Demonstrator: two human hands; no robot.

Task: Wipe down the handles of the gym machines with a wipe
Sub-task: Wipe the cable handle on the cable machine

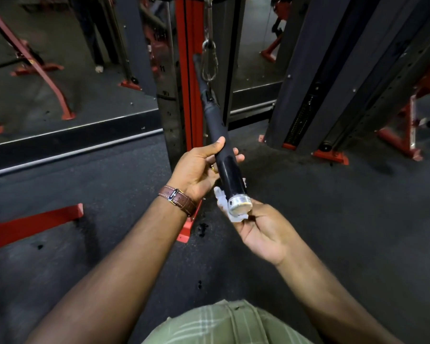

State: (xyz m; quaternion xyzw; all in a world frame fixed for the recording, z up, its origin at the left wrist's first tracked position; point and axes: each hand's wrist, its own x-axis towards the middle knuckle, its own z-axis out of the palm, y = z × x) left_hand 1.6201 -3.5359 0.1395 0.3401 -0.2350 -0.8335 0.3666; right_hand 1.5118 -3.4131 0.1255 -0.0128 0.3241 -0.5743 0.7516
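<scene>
1. Holding the black bar handle (pixel 224 155) steady is the job your left hand (pixel 199 170) is doing; its thumb is lying on top and its fingers are curling under, so its grip is closed around the bar. I think you are doing this so the bar is not swinging while you are wiping.

2. Your right hand (pixel 261 232) is pinching the white wipe (pixel 224 202) against the near end of the bar, right by the silver end cap (pixel 241 206). Its grip is holding the wipe, and the wipe is bunching up under and beside the cap.

3. The bar is hanging from a metal clip (pixel 209 61) on the red cable machine (pixel 188 70). It is floating in the air in front of you, above the dark floor (pixel 109 194), and not lying on anything.

4. The bar's long line is running from the clip, far and up, down toward you. The silver cap end is pointing at you and a bit to your right; the other end is pointing up and away toward the machine.

5. You are tilting the near end up, I think, so you are seeing the cap and reaching it with the wipe.

6. It looks like you are working on the tip now, and the long black part may be needing a rub too.
</scene>
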